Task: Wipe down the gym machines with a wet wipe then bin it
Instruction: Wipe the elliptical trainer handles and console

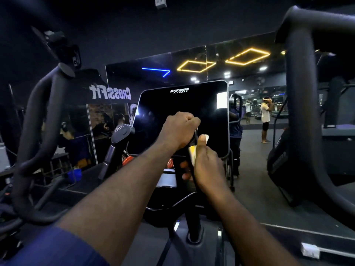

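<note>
Mid-wipe in dim gym: right hand [208,166] clamps wet wipe [192,153] round upright black handle [193,140] of machine; left hand [179,129] fisted round same handle just above. Judged partway: wipe in use, no bin in view. Console screen [182,104] dark, glossy; mirrored wall [249,77], neon lights [196,66], dark floor [253,189] beyond

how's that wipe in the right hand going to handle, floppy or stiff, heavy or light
Probably floppy: the wipe folds round the bar under the right hand. Likely light, since thumb and fingers alone pin it. It may cling or slip if damp; wetness isn't visible.
</note>
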### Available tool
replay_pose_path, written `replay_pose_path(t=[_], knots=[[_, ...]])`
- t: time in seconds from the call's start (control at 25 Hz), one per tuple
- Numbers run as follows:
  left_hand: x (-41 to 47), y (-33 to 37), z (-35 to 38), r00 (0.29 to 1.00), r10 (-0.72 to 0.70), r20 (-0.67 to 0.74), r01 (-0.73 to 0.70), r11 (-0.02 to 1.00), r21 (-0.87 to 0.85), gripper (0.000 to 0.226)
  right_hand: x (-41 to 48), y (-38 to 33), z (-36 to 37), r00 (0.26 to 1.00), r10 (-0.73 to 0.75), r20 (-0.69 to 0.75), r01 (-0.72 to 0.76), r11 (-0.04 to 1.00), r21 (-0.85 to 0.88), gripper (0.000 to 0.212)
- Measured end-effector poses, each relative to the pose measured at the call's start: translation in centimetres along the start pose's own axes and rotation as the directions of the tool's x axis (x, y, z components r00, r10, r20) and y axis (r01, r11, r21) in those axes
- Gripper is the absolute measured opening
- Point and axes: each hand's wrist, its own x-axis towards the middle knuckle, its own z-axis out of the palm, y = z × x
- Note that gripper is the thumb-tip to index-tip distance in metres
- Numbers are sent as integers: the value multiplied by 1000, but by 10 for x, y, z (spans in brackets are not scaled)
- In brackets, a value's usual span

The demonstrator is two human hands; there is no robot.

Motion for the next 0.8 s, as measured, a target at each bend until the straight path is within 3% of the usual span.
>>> replay_pose_path(t=[0.08,0.12,0.28,0.4,0.44,0.48,0.56,0.64,0.68,0.8], knots=[[1,-1,2,1000,5,-27,-5,1000,7,39,-30,35,1,965,-224,-138,185,950,-252,69],[2,-1,3,999,5,-51,-5,1000,9,40,-47,55,2,940,-275,-202,207,930,-302,64],[1,-6,16,980,-23,-196,4,995,-95,25,-63,117,3,897,-261,-356,185,954,-235,69],[-3,-9,21,954,-76,-290,5,971,-237,24,-54,139,-2,815,-495,-302,420,863,-282,37],[-3,-10,22,949,-80,-305,-1,967,-255,24,-55,134,-6,828,-505,-244,449,858,-250,29],[-4,-10,22,948,-78,-310,-5,966,-257,25,-56,126,-9,863,-466,-196,428,879,-209,33],[-4,-10,22,948,-74,-310,-10,965,-262,25,-48,105,-12,960,-242,-139,224,965,-135,50],[-7,-9,23,942,-89,-325,-4,961,-276,26,-35,87,-3,991,13,-133,-18,999,-30,66],[-8,-9,24,936,-102,-337,3,960,-281,27,-33,86,3,985,26,-171,-36,998,-57,66],[-17,-3,29,903,-162,-397,21,941,-337,23,-40,118,4,883,-360,-300,278,918,-282,40]])
